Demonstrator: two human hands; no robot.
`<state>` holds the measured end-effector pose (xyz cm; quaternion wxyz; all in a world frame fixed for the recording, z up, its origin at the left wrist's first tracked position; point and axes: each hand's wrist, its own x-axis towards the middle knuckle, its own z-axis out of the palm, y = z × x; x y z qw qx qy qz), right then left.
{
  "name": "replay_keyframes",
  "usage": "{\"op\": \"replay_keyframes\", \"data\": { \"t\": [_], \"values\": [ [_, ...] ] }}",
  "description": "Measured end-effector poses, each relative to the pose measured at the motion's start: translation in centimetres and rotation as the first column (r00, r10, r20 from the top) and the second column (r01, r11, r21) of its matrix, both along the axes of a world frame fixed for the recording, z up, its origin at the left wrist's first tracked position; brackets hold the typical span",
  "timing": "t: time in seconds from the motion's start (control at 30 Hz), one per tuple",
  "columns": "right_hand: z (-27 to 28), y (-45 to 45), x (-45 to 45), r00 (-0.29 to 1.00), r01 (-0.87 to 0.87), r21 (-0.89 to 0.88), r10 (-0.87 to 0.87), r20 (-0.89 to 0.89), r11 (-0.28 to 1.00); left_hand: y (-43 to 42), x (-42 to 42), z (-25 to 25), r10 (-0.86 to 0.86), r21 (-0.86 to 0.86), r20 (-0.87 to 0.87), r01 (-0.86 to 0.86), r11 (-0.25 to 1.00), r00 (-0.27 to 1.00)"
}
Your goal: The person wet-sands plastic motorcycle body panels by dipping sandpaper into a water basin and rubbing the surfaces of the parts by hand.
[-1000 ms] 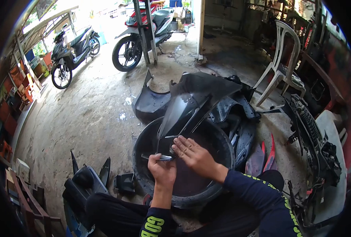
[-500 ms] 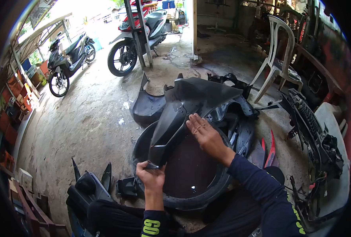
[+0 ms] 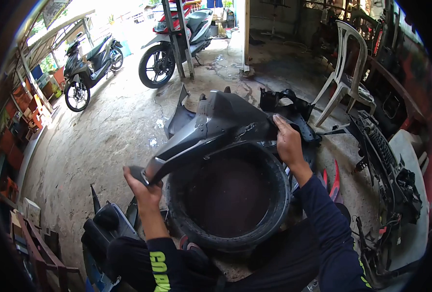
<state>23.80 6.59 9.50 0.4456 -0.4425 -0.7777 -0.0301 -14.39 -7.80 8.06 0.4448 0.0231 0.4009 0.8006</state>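
A dark grey motorcycle body panel (image 3: 211,125) is held tilted over a round black tub (image 3: 174,214) of dark water. My left hand (image 3: 145,190) grips the panel's narrow lower end, fingers closed around it. At the panel's wide far end, my right hand (image 3: 290,146) holds the right edge, its fingers extended along it and the thumb side partly hidden. The panel's surface looks wet, with drops on its dark part. Behind it lies another dark panel (image 3: 179,119), partly covered from view.
More dark plastic parts (image 3: 284,104) lie beyond the tub, and others (image 3: 106,226) rest by my left knee. A motorcycle frame (image 3: 381,160) stands at the right, near a white plastic chair (image 3: 342,87). Two scooters, one red and white (image 3: 160,63), one dark (image 3: 87,70), are parked behind.
The panel has swung round, its narrow end moving left off the tub. My right hand has shifted from the panel's face to its right edge. The camera view has tilted slightly.
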Motion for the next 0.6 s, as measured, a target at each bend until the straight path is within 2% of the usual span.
{"op": "replay_keyframes", "data": {
  "t": [0.07,0.1,0.13,0.17,0.2,0.27,0.3,0.33,0.37,0.4,0.43,0.47,0.5,0.53,0.6],
  "values": [
    [0.4,-0.4,0.3,0.986,-0.105,-0.276,0.065,-0.150,0.955,1.6,-0.9,1.7,0.009,-0.038,-0.030,-0.010,0.999,1.000],
    [0.3,-0.7,0.3,0.986,-0.109,-0.274,0.070,-0.149,0.956,3.0,-2.3,1.5,-0.009,0.037,-0.032,0.010,0.999,0.999],
    [0.2,-1.1,0.3,0.942,-0.232,-0.384,0.107,-0.319,0.894,3.7,-3.1,2.0,-0.037,0.112,-0.049,0.043,0.993,0.998],
    [-0.1,-1.6,0.3,0.868,-0.363,-0.464,0.113,-0.483,0.808,5.1,-5.4,0.9,-0.194,0.217,-0.047,0.199,0.956,0.980],
    [-0.8,-2.3,-0.2,0.868,-0.364,-0.462,0.115,-0.482,0.809,6.3,-7.1,0.0,-0.345,0.320,-0.063,0.346,0.882,0.937],
    [-2.7,-4.0,-2.4,0.586,-0.596,-0.478,-0.057,-0.809,0.645,6.8,-3.4,2.6,-0.317,0.360,-0.142,0.347,0.866,0.938],
    [-2.8,-5.0,-3.5,0.484,-0.658,-0.427,-0.087,-0.871,0.621,6.8,-0.7,3.5,-0.283,0.345,-0.215,0.344,0.873,0.935],
    [-2.8,-5.8,-4.3,0.378,-0.713,-0.371,-0.120,-0.918,0.595,7.5,0.7,2.3,-0.276,0.345,-0.295,0.371,0.862,0.915],
    [-3.7,-5.5,-4.6,0.385,-0.706,-0.366,-0.105,-0.917,0.606,7.1,3.7,2.0,-0.251,0.378,-0.324,0.368,0.850,0.912],
    [-3.7,-5.7,-5.0,0.386,-0.710,-0.365,-0.099,-0.917,0.602,7.9,4.3,-0.5,-0.386,0.400,-0.362,0.515,0.758,0.849],
    [-3.7,-6.2,-5.6,0.339,-0.741,-0.350,-0.130,-0.932,0.573,6.2,7.5,-0.1,-0.408,0.305,-0.342,0.511,0.804,0.846],
    [-3.6,-6.7,-6.3,0.292,-0.769,-0.333,-0.164,-0.942,0.545,5.6,9.9,-0.4,-0.465,0.202,-0.444,0.591,0.781,0.766],
    [-3.1,-7.3,-6.8,0.267,-0.788,-0.314,-0.164,-0.949,0.529,4.8,11.9,-0.4,-0.516,0.072,-0.605,0.687,0.723,0.606],
    [-4.0,-7.3,-7.0,0.274,-0.790,-0.320,-0.167,-0.947,0.523,4.4,13.6,-2.3,-0.528,-0.014,-0.547,0.623,0.782,0.650],
    [-5.8,-6.9,-7.5,0.320,-0.769,-0.377,-0.199,-0.926,0.517,3.7,15.3,-3.1,-0.446,0.059,-0.515,0.550,0.833,0.732]
  ]
}}
